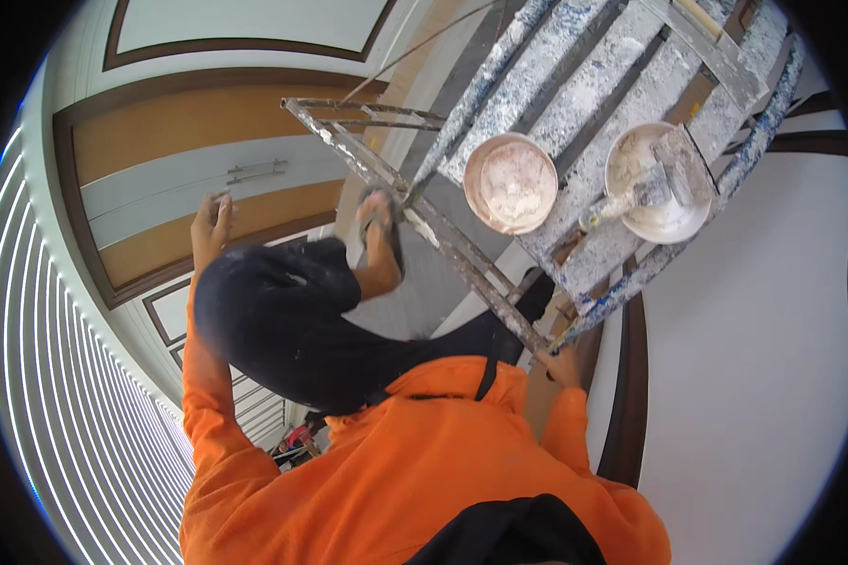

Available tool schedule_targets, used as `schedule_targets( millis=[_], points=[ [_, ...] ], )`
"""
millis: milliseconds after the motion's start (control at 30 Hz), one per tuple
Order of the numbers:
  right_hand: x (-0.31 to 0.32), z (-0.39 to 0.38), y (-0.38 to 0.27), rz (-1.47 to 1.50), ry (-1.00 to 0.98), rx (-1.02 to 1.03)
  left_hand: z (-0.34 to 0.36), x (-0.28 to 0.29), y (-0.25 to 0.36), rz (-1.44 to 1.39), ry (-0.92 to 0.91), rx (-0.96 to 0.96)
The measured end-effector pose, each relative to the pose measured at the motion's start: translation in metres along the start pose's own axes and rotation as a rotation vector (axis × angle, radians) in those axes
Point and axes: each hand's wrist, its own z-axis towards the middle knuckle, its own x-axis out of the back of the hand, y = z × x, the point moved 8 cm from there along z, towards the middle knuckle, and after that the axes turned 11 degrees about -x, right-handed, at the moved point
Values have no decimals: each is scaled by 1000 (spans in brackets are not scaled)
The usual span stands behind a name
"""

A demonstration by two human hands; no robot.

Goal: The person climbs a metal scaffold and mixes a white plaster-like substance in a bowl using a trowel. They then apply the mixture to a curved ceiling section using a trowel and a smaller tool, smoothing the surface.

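Note:
My left hand (212,226) is raised at the left with nothing visible in it, its fingers loosely bent and apart. My right hand (562,365) is closed round the near end of a rusty metal scaffold frame (452,254). Beyond that hand stretches the paint-spattered slatted platform (594,104). Two bowls rest on it: one bowl (511,184) holds pale pinkish-white paste, and the other bowl (643,226) holds white paste. Across the second bowl lie a wide putty knife (685,168) and a smeared handled tool (617,205), its exact kind unclear.
A flat metal trowel (716,56) lies at the platform's far end. My raised knee and sandalled foot (380,226) are beside the frame. Brown-trimmed cabinet doors (207,179) stand at the left, near a slatted blind (75,377). A white wall (744,330) borders the right.

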Motion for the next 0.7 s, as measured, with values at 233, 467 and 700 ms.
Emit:
schedule_targets(
  millis=[233, 467, 700],
  points=[
    [-2, 6, 15, 72, 90, 70, -15, -119, -98, -33, -182, 164],
    [-3, 22, 36, 205, 204, 213, -20, -235, -174, -137, -287, 484],
    [-2, -11, 6, 242, 114, -8, 6, -302, -271, -306, -274, 740]
  ],
)
